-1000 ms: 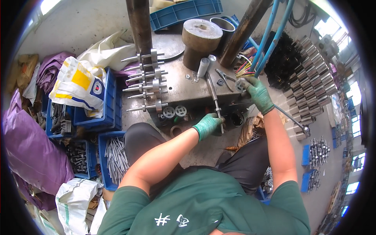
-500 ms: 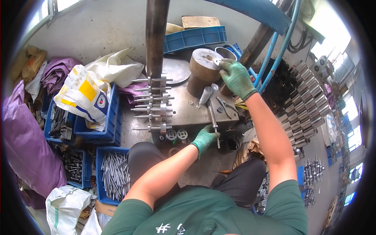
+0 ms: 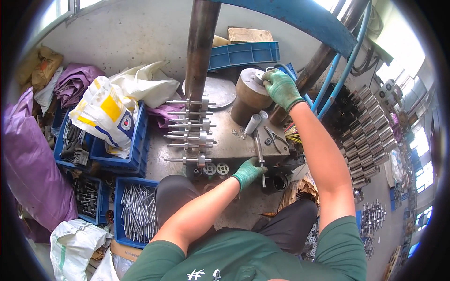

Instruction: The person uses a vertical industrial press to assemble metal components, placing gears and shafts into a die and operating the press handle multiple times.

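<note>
My left hand, in a green glove, is closed round the lower part of a slim metal shaft, which slants up past the bench's front edge. My right hand, also gloved, pinches a small round metal piece at the top of a thick steel cylinder. Its fingertips partly hide that piece. Beside the shaft's upper end two small grey cylinders stand, with pliers and a small ring to their right. Several shafts with round metal bodies lie in a row at left.
A dark steel post rises behind the row. Blue hoses run down at the right, near stacked metal cylinders. At left are a blue crate of rods, a white-and-yellow sack and purple sacking.
The whole view has shifted a little. My right hand has moved the round piece farther in over the cylinder's top. My left hand keeps its hold on the shaft.
</note>
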{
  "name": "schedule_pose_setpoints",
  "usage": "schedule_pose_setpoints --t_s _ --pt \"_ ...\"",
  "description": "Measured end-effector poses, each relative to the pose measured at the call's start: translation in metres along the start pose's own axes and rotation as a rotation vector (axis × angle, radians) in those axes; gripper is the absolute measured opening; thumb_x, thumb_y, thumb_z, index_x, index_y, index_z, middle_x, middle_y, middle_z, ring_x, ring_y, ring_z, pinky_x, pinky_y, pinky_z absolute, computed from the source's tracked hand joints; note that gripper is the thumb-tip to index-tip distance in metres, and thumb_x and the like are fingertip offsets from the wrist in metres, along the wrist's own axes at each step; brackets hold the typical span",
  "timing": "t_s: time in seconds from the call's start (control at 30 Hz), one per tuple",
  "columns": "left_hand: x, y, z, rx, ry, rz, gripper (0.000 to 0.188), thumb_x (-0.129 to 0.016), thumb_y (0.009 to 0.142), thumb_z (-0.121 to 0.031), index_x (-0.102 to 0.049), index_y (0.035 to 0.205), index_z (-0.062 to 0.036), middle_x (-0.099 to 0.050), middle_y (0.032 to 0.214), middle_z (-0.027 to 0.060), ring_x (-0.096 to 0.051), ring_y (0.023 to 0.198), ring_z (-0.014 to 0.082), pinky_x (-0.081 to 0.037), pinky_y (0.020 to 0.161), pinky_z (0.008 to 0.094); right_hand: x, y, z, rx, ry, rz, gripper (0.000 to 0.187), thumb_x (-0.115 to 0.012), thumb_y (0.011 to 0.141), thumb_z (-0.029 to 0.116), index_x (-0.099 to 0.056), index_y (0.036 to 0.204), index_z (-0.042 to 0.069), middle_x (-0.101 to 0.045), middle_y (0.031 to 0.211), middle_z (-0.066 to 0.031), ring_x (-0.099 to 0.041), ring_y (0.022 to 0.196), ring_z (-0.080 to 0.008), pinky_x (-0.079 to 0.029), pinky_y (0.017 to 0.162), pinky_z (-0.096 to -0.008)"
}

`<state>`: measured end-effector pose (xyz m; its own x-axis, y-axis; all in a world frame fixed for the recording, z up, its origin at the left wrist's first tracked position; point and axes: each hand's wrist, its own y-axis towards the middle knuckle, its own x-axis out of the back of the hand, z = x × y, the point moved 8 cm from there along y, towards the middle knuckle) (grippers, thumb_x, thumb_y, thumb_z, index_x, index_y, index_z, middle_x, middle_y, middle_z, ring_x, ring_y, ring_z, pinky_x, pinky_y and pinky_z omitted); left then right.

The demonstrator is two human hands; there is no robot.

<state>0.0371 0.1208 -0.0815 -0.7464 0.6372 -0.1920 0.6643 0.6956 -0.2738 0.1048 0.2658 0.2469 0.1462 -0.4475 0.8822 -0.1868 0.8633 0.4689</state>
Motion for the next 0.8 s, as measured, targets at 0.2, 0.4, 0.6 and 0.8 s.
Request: schedule_pose_setpoints --t_s 0.2,0.4,0.6,0.8 --pt "-0.001 -0.011 -0.015 -0.014 0.069 0.035 0.067 -0.077 0.094 -0.016 -0.051 0.152 0.0040 -0.072 0.117 0.0108 -0.067 0.100 0.0179 -0.056 0.091 0.0332 0.047 -0.032 -0.003 0.021 -0.033 0.046 0.030 -0.071 0.095 0.018 -0.077 0.118 -0.001 -0.075 0.116 -0.0198 -0.072 0.110 -0.0371 -0.056 0.101 -0.0439" --pt "-0.013 -0.041 -0.026 -0.188 0.227 0.015 0.065 -0.078 0.093 -0.015 -0.053 0.149 0.0053 -0.069 0.132 0.0179 -0.064 0.124 0.0253 -0.049 0.110 0.0365 0.126 -0.176 -0.033 0.111 -0.277 0.313 0.024 -0.070 0.092 0.024 -0.077 0.108 0.007 -0.074 0.104 -0.0156 -0.070 0.106 -0.0329 -0.042 0.117 -0.0516" --pt "0.010 -0.085 -0.078 -0.490 0.262 -0.060 0.057 -0.070 0.097 0.005 -0.050 0.150 -0.0025 -0.062 0.131 0.0086 -0.063 0.119 0.0201 -0.054 0.106 0.0355 0.209 -0.337 -0.057 -0.148 -0.270 0.430 0.026 -0.071 0.087 0.025 -0.077 0.104 0.007 -0.075 0.101 -0.0121 -0.069 0.104 -0.0318 -0.044 0.112 -0.0536" --pt "0.036 -0.077 -0.222 -0.851 -0.052 -0.103 0.052 -0.066 0.106 -0.005 -0.040 0.151 -0.0017 -0.065 0.114 0.0129 -0.070 0.106 0.0243 -0.063 0.093 0.0391 0.201 -0.394 -0.077 -0.234 -0.139 0.155 0.020 -0.074 0.083 0.019 -0.079 0.097 0.006 -0.077 0.097 -0.0146 -0.070 0.092 -0.0354 -0.052 0.098 -0.0479"
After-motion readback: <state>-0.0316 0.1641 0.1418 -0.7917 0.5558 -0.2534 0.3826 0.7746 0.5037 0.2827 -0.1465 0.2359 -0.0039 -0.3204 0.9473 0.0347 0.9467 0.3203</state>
